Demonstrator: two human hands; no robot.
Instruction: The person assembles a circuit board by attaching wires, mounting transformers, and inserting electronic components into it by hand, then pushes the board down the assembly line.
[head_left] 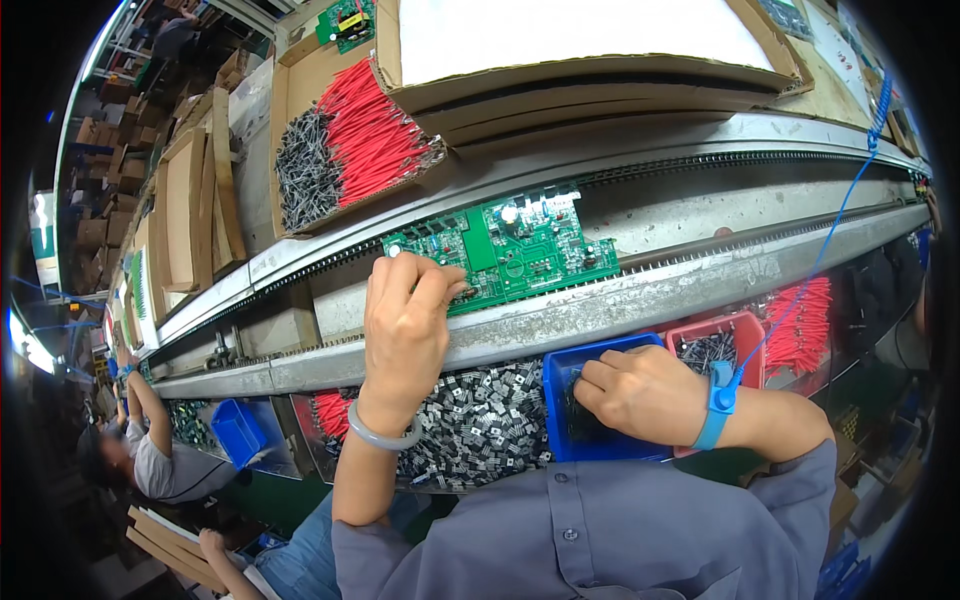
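Note:
A green circuit board (530,250) with many mounted parts lies across the two rails of the conveyor. At its near left corner is my left hand (405,310), fingers drawn together in a pinch against the board; whatever they hold is too small or hidden to name. My right hand (630,390) reaches into a blue bin (560,420), its fingers curled down inside. The fingertips and what they grip there are out of sight. A pale bangle (385,437) circles my left wrist, and a blue wrist strap (718,402) with a coiled cord is on my right.
Black-and-silver components (480,420) fill a tray left of the blue bin. A red bin (745,350) and red sleeved parts (800,325) lie to the right. Beyond the conveyor stands a cardboard box (290,215) of red and grey parts. Other people work at left.

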